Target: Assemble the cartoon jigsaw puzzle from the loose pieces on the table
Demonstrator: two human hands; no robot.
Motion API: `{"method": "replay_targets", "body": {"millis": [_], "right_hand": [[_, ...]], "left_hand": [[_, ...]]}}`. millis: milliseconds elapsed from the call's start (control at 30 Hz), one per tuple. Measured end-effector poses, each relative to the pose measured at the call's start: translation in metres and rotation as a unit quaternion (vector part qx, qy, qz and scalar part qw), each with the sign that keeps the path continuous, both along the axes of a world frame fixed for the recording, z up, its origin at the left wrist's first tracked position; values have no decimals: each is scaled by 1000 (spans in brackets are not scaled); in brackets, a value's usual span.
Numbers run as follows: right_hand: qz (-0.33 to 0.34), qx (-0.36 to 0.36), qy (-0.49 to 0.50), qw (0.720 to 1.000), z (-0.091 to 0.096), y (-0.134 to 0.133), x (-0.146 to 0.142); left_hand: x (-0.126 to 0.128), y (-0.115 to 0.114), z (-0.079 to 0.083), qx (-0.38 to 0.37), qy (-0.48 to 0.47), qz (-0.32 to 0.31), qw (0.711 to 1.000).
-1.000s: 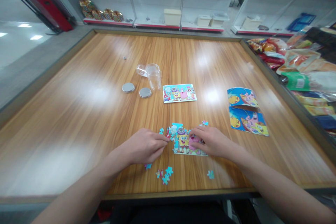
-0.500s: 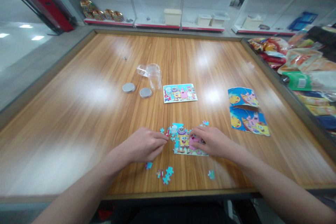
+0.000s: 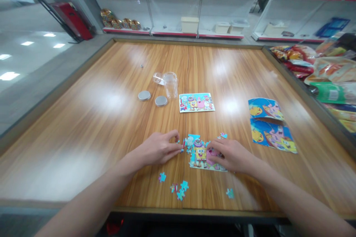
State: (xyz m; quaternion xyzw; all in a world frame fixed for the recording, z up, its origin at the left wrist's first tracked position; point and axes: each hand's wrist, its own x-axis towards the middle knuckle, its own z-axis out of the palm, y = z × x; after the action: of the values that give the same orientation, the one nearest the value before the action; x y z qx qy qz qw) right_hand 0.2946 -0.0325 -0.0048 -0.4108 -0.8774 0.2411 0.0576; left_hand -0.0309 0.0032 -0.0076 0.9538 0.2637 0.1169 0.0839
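Observation:
A partly joined jigsaw puzzle [image 3: 200, 154] with cartoon figures lies near the table's front edge. My right hand [image 3: 229, 153] rests on its right side, fingers bent and apart, covering part of the pink figure. At the puzzle's left edge, my left hand [image 3: 162, 147] has its thumb and forefinger apart around a small blue piece, with a fingertip by a red puzzle piece [image 3: 183, 143]. Loose puzzle pieces [image 3: 180, 194] lie in front, among them a blue and pink piece [image 3: 162, 177] and a lone piece [image 3: 230, 193] to the right.
Behind the puzzle lies a picture card [image 3: 197, 103] with the same figures. Clear plastic cups [image 3: 171, 84] and two silver lids [image 3: 161, 101] are further left. An open blue printed packet [image 3: 274, 133] lies right. Snack bags [image 3: 328, 68] line the right side beyond the raised rim.
The view has shifted, so everything sits slightly lower and further right. My left thumb and forefinger have parted beside the red piece. My right hand stays on the puzzle.

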Motion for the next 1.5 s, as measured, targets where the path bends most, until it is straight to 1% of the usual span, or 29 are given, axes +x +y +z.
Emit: {"method": "replay_targets", "body": {"millis": [200,333,400,500,533,567,733,867,967,1067,1133,1200,1300,1333,1400,1433,1500], "right_hand": [[3,1,-2,1000,0,0,3],[6,-5,2,1000,1,1,6],[8,2,-1,1000,-1,0,7],[5,15,-6,1000,-4,0,9],[2,20,-5,1000,-5,-1,10],[-1,25,-4,1000,-6,-1,11],[2,44,0,999,-6,-1,12],[-1,52,-1,999,-5,-1,10],[-4,49,-8,999,-6,0,10],[-11,47,-14,999,-7,0,10],[-15,46,-17,999,-7,0,12],[-15,46,-15,999,-8,0,13],[-10,47,-7,999,-9,-1,15],[-8,48,-6,999,-9,-1,16],[-5,48,-3,999,-8,-1,16],[-4,48,-2,999,-8,-1,16],[-5,46,-2,999,-8,-2,16]], "left_hand": [[-2,2,-1,-17,27,-11,999],[-2,-1,5,-25,30,-19,999],[0,-6,11,-28,29,-39,998],[6,-14,17,-44,36,-98,994],[7,-16,18,-48,37,-108,992],[8,-16,17,-47,39,-102,993],[8,-10,7,-35,38,-31,998],[8,-8,6,-30,35,-30,998],[8,-9,5,-17,52,-35,998],[6,-8,4,-15,68,-8,998],[5,-8,7,-26,63,5,998],[5,-13,13,-54,52,-21,997],[10,-24,24,-121,53,-127,983],[11,-28,26,-136,59,-148,978],[14,-34,26,-145,70,-164,973],[14,-35,25,-142,76,-161,974],[15,-34,19,-120,89,-134,980]]}}
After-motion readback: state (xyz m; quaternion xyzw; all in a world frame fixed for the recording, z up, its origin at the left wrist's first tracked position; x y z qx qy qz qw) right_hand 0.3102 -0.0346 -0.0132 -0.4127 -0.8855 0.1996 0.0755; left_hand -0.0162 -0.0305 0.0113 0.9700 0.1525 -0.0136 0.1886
